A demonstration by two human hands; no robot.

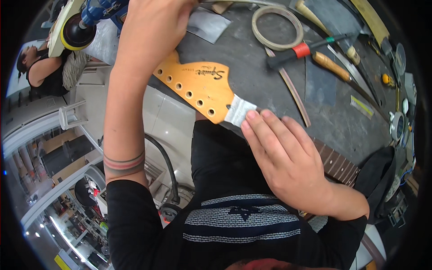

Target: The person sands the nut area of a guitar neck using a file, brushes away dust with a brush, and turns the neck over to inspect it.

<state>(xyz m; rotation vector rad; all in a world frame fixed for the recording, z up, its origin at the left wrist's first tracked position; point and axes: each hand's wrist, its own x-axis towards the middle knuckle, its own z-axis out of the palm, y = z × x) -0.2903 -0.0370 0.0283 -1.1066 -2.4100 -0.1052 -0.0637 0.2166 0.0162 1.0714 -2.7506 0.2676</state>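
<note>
A guitar neck (201, 85) lies slantwise on the dark worktop, its amber headstock at the left with a row of tuner holes. A light grey strip (240, 110), like sandpaper or tape, covers the end of the fretboard beside the headstock. My right hand (288, 157) lies over the fretboard (335, 162), fingers stretched out, the fingertips touching the strip's edge. Frets show beyond the wrist. Up past the headstock reaches my left hand (159, 27). Its fingers are cut off by the top edge, so what they hold, if anything, is hidden.
On the worktop are a tape roll (277, 28), a black hammer with a red band (300, 50), a wooden-handled tool (331, 66), a thin wooden strip (294, 96) and a grey sheet (208, 24). A blue power tool with a round pad (78, 31) stands upper left. Another person (49, 69) sits beyond.
</note>
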